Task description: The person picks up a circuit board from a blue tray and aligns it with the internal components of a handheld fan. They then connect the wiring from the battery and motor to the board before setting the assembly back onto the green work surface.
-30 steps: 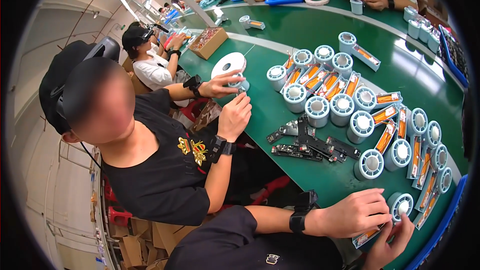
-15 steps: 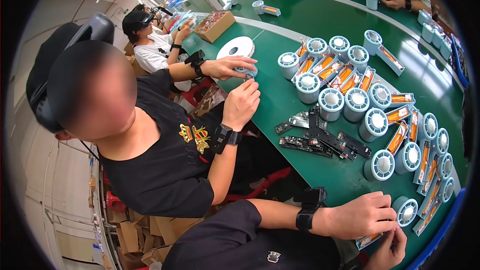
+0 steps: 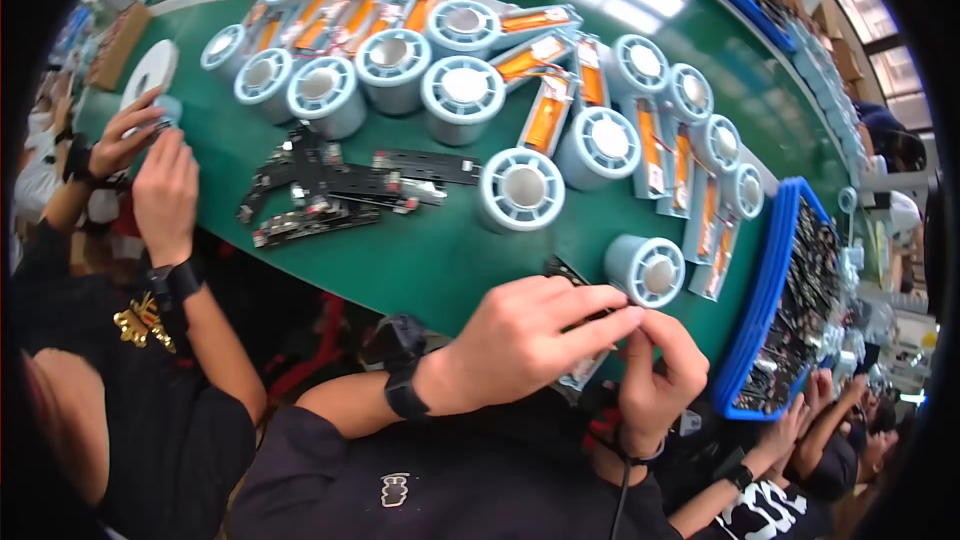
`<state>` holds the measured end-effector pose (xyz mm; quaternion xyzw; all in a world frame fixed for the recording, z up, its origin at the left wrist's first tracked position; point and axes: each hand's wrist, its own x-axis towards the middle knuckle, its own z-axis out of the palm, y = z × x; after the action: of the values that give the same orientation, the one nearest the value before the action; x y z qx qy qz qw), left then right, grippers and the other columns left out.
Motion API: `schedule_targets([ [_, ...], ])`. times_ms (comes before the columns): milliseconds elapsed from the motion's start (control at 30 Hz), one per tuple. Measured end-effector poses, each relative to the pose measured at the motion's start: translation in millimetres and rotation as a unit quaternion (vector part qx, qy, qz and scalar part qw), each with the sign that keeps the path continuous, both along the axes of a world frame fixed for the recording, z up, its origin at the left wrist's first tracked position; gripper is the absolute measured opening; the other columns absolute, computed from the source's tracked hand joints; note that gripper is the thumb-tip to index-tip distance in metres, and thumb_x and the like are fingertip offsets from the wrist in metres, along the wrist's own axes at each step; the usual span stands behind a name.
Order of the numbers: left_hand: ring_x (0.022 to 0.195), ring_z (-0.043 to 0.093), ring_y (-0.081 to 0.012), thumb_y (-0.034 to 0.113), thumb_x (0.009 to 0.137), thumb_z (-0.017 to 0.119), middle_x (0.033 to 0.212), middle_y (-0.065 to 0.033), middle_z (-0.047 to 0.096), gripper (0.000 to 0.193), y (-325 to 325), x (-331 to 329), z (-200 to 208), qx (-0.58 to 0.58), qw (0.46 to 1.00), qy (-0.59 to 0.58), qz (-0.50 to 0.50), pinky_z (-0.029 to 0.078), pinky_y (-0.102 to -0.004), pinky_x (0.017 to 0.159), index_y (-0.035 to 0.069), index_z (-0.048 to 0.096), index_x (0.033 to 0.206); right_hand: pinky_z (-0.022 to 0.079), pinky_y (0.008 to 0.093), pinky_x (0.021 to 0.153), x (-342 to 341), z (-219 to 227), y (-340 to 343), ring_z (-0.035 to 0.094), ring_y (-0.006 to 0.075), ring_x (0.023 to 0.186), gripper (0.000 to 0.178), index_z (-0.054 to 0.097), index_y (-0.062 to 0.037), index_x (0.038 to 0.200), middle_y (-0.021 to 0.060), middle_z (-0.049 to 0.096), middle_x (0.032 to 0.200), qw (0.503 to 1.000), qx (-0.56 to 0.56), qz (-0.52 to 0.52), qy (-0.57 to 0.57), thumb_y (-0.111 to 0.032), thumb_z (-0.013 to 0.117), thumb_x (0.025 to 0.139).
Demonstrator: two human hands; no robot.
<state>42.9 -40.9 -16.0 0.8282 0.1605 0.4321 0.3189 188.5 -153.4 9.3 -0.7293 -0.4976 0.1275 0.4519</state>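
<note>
Our left hand [image 3: 520, 345] and right hand [image 3: 655, 380] meet at the near edge of the green tabletop [image 3: 400, 250], fingers pinched together on a small flat part [image 3: 585, 370]; most of it is hidden, so we cannot tell its kind. A pale blue cylinder [image 3: 645, 270] stands just beyond our hands. Black strips [image 3: 330, 190] lie further left, near a co-worker's hands [image 3: 165, 190].
</note>
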Motion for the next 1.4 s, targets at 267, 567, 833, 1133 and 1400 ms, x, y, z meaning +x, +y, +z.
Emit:
schedule_targets([
  [267, 0.071, 0.067, -0.0172, 0.006, 0.079, 0.076, 0.109, -0.0065, 0.073, 0.038, -1.7, 2.9, -0.4, -0.019, 1.0, 0.01, -0.016, 0.054, -0.0294, 0.06, 0.01, 0.076, 0.117, 0.053, 0.0285, 0.063, 4.6, -1.5, -2.3, 0.07, 0.0234, 0.07, 0.013, 0.071, 0.0039, 0.095, 0.0158, 0.074, 0.088, 0.999, 0.021, 0.038, -0.027, 0.009, 0.07, 0.084],
  [567, 0.073, 0.071, -0.0186, 0.004, 0.08, 0.075, 0.111, -0.0079, 0.072, 0.038, -5.2, -2.0, 0.1, -0.033, 0.998, 0.028, -0.036, 0.059, -0.0288, 0.06, 0.009, 0.075, 0.118, 0.052, 0.0277, 0.065, 7.0, -1.2, -1.1, 0.067, 0.0186, 0.072, 0.01, 0.07, 0.0069, 0.098, 0.0154, 0.072, 0.09, 0.997, 0.023, 0.07, 0.018, 0.009, 0.065, 0.089],
  [833, 0.079, 0.074, -0.0203, 0.006, 0.081, 0.073, 0.116, -0.0095, 0.072, 0.037, -3.7, -6.2, 8.4, -0.02, 0.998, 0.039, -0.055, 0.06, -0.0296, 0.062, 0.01, 0.075, 0.118, 0.052, 0.0298, 0.07, 6.2, 8.5, -1.9, 0.068, 0.0221, 0.08, 0.011, 0.068, 0.0076, 0.098, 0.0169, 0.071, 0.095, 0.995, 0.011, 0.098, 0.01, 0.009, 0.062, 0.089],
  [1133, 0.088, 0.075, -0.0236, 0.008, 0.085, 0.073, 0.118, -0.0115, 0.071, 0.029, -1.4, -3.1, 2.4, -0.033, 0.997, -0.007, -0.069, 0.062, -0.0305, 0.064, 0.008, 0.074, 0.114, 0.052, 0.0331, 0.066, 2.3, 4.6, -1.0, 0.069, 0.0285, 0.075, 0.013, 0.068, 0.0046, 0.094, 0.0179, 0.071, 0.095, 0.996, 0.0, 0.089, -0.025, 0.009, 0.062, 0.083],
  [1400, 0.089, 0.075, -0.0243, 0.008, 0.084, 0.074, 0.119, -0.0105, 0.071, 0.027, 1.4, -3.3, 0.6, -0.026, 0.996, -0.008, -0.081, 0.062, -0.0312, 0.063, 0.009, 0.074, 0.112, 0.05, 0.0305, 0.067, 9.2, 1.0, 1.5, 0.066, 0.0232, 0.075, 0.01, 0.066, 0.0059, 0.095, 0.0165, 0.071, 0.093, 0.993, 0.02, 0.115, -0.02, 0.008, 0.063, 0.085],
])
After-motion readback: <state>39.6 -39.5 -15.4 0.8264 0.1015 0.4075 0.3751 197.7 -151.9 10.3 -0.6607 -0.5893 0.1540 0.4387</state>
